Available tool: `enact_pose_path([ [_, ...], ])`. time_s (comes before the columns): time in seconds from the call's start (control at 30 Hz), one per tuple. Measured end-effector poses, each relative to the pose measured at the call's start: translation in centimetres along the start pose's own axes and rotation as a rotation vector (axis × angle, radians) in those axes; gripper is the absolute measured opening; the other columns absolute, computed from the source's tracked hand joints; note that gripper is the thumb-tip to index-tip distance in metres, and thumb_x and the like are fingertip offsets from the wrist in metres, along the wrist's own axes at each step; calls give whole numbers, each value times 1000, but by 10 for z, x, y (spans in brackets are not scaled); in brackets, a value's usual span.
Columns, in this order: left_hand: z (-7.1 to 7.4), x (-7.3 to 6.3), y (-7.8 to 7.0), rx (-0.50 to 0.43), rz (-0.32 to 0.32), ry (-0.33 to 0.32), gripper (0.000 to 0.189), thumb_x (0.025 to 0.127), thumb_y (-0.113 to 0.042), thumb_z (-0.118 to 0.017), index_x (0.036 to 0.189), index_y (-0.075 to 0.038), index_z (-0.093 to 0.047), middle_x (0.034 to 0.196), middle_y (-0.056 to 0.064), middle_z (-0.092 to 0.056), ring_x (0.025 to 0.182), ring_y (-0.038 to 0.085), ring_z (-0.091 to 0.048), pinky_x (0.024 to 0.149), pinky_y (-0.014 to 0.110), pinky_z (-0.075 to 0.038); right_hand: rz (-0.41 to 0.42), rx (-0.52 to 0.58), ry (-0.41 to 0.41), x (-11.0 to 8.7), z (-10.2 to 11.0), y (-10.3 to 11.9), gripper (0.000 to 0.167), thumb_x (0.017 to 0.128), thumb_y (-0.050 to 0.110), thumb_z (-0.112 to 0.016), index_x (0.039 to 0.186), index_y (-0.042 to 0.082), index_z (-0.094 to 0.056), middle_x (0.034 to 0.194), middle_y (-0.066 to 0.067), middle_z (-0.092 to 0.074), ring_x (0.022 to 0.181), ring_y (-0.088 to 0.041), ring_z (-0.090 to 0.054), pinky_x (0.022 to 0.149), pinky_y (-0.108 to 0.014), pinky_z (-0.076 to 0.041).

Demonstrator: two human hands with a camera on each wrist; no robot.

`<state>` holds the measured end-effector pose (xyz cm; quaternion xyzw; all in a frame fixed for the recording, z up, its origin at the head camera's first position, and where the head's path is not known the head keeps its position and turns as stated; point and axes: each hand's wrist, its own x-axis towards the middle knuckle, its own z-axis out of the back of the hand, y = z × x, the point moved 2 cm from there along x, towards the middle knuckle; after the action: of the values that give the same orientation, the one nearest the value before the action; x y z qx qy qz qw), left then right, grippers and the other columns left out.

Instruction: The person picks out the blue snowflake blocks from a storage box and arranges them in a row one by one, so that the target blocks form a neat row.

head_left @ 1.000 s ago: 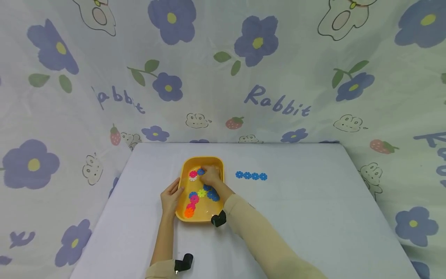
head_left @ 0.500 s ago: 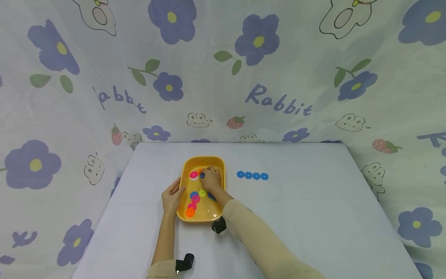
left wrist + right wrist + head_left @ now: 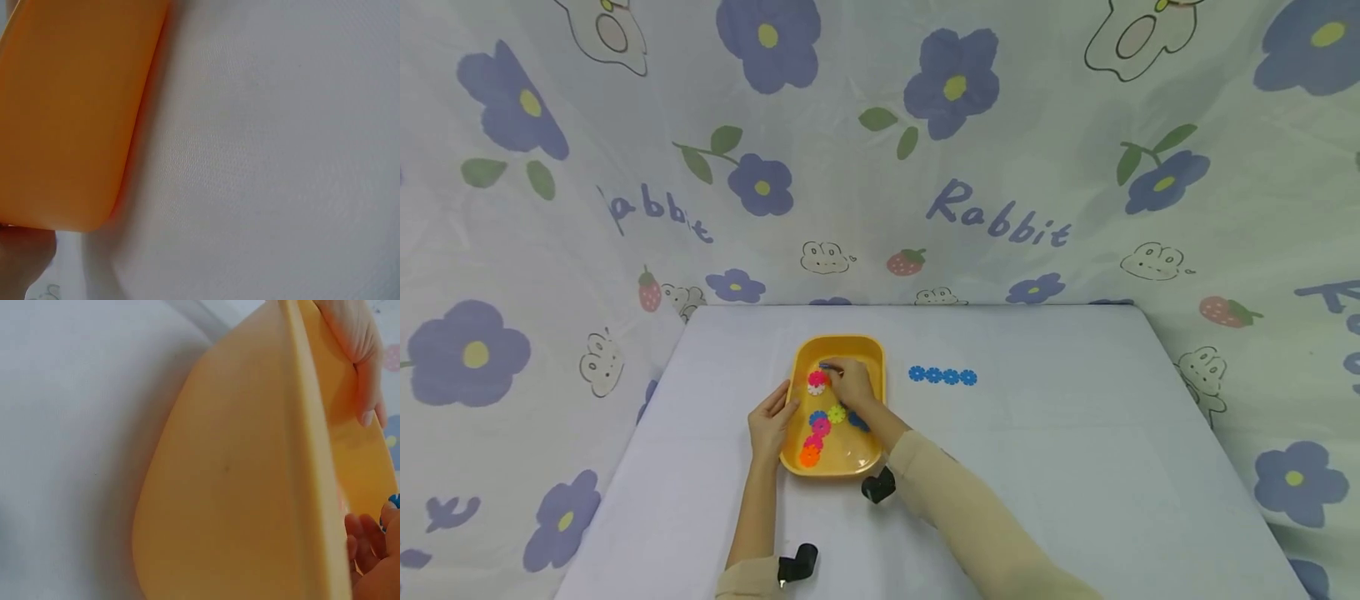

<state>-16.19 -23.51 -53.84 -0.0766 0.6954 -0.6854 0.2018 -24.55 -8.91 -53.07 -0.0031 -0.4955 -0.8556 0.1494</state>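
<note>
My left hand (image 3: pixel 769 425) grips the left wall of a yellow tray (image 3: pixel 838 467), its thumb lying over the rim. In the right wrist view that thumb reaches down the tray's inner side. Inside the tray's far half, my right hand (image 3: pixel 853 385) pinches a blue flower-shaped disc (image 3: pixel 395 500) between thumb and fingertips. Beside those fingertips lie a pink disc (image 3: pixel 817 378) and a white disc (image 3: pixel 816 389), partly overlapping. Nearer the front are yellow (image 3: pixel 837 414), pink (image 3: pixel 821 427) and orange (image 3: pixel 810 456) discs. Blue discs (image 3: pixel 858 422) show partly from under the right wrist.
To the right of the tray, a row of several blue discs (image 3: pixel 942 375) lies edge to edge on the white tabletop (image 3: pixel 1060 467). A flower-and-rabbit patterned cloth (image 3: pixel 850 183) rises behind the table and along both sides.
My right hand stays in the tray's far half and shifts slightly left with the blue disc, which has turned more edge-on. An orange disc seen half a second ago is now mostly covered. The left hand keeps its hold.
</note>
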Motion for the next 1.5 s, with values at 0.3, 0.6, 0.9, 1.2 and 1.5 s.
enact_pose_path([
  [0.3,0,1,0,2,-6,25,44,89,-2,-61,133,-1,-52,134,20,-50,123,27,-49,80,10,-50,-61,183,105,0,8,-1,28,81,5,-72,109,-2,-69,99,-14,-70,73,-12,-57,60,-15,-51],
  [0.6,0,1,1,-24,-10,12,44,89,-1,-61,133,0,-52,135,19,-50,124,27,-48,82,10,-49,-113,262,-5,-6,12,-2,31,82,9,-72,109,-6,-66,90,-14,-67,68,-8,-54,57,-15,-50],
  [0.9,0,1,1,-7,-1,11,44,90,-2,-60,133,-2,-52,134,19,-50,124,27,-49,83,12,-49,-120,283,-95,-10,20,2,19,81,1,-71,99,-2,-66,86,-12,-63,66,-10,-51,58,-16,-50],
  [1.2,0,1,2,-17,-3,7,44,89,-1,-61,132,0,-52,134,19,-51,124,26,-48,83,11,-49,-87,324,-91,-13,28,6,33,81,0,-70,112,-3,-59,86,-14,-60,67,-10,-49,63,-15,-49],
  [1.5,0,2,3,-20,-8,15,44,89,-2,-61,133,0,-52,135,19,-50,124,25,-48,83,11,-49,-72,318,-91,-22,45,7,39,83,10,-72,117,-5,-60,99,-16,-66,83,-23,-63,75,-24,-56],
])
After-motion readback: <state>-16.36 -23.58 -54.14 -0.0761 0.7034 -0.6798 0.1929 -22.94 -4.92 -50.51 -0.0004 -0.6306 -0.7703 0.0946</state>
